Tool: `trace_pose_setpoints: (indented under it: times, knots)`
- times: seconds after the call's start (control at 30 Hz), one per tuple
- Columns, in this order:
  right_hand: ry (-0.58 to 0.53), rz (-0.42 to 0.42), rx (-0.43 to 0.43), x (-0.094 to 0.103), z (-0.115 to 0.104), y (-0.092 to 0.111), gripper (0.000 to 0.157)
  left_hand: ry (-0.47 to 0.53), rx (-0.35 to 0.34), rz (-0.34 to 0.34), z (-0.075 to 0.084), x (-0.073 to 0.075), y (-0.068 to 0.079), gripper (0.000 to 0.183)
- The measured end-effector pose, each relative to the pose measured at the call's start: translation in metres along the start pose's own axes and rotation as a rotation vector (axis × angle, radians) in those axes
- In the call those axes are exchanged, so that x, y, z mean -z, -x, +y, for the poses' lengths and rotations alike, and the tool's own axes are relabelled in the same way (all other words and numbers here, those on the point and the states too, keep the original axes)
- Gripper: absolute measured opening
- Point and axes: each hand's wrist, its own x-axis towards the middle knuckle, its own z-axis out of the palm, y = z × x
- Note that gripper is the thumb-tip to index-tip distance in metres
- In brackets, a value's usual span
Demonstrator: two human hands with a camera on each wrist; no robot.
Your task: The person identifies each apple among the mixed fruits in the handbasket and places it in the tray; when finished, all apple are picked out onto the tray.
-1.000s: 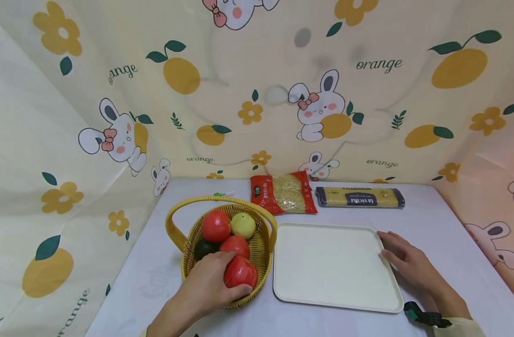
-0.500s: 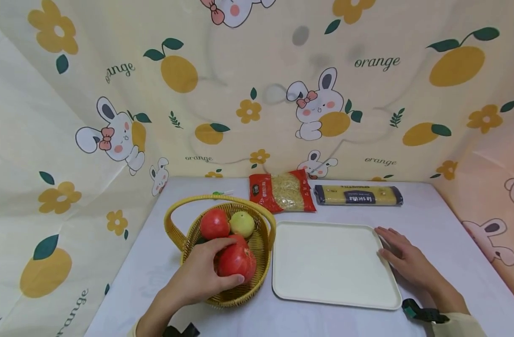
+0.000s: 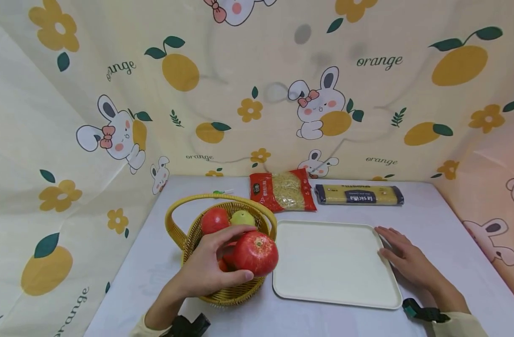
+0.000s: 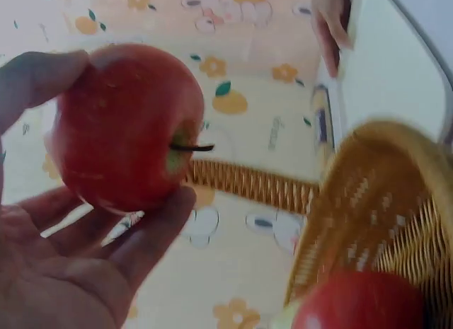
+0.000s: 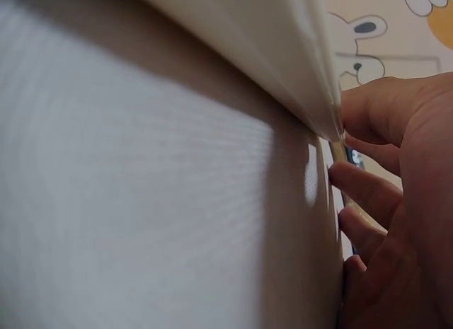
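Note:
My left hand (image 3: pixel 206 264) holds a red apple (image 3: pixel 257 254) between thumb and fingers, above the right side of the yellow wicker basket (image 3: pixel 229 297). In the left wrist view, the dark stem of this apple (image 4: pixel 127 127) shows. Inside the basket lie another red apple (image 3: pixel 214 220) and a yellow-green round fruit (image 3: pixel 242 217); a further red fruit is partly covered by my left hand. On the right, my right hand (image 3: pixel 410 262) rests with extended fingers against the right edge of the cream tray (image 3: pixel 334 267). In the right wrist view its thumb touches the tray's rim (image 5: pixel 329 124).
Behind the tray lie a red-ended bag of pasta (image 3: pixel 288 192) and a long spaghetti pack (image 3: pixel 359 195). The basket's arched handle (image 3: pixel 219 197) rises over the fruit. A printed cloth (image 3: pixel 227 107) hangs behind the white table (image 3: pixel 324 323).
My left hand has gripped the red apple in the basket, lifted it and brought it right, towards the tray. The right hand stays at the tray's edge.

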Motion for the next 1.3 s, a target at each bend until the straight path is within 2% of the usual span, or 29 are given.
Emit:
trace_pose_setpoints:
  times: [0.13,0.3,0.47,0.63,0.8,1.07,1.3]
  knots:
    - [-0.007,-0.005,-0.009,0.000,0.000,0.000,0.070,0.074,-0.049,-0.054,0.005,-0.016,-0.010,0.073]
    - [-0.008,-0.005,-0.007,0.000,0.000,0.000,0.070,0.088,-0.115,-0.113,0.005,-0.044,-0.025,0.074]
    - [-0.009,-0.012,-0.008,0.001,0.000,-0.001,0.070,0.125,-0.098,-0.158,0.006,-0.077,-0.045,0.073]
    - [-0.017,-0.026,-0.024,0.002,0.000,-0.001,0.072,0.116,-0.080,-0.127,0.005,-0.110,-0.062,0.071]
    - [-0.025,-0.039,-0.039,0.003,-0.001,-0.002,0.073,0.133,-0.016,-0.081,-0.002,-0.137,-0.077,0.072]
    - [-0.020,-0.045,-0.062,0.003,0.000,0.000,0.077,0.108,0.132,-0.010,-0.022,-0.176,-0.109,0.074]
    - [-0.017,-0.042,-0.041,0.004,0.002,-0.001,0.077,0.082,0.227,0.070,-0.035,-0.209,-0.136,0.072]
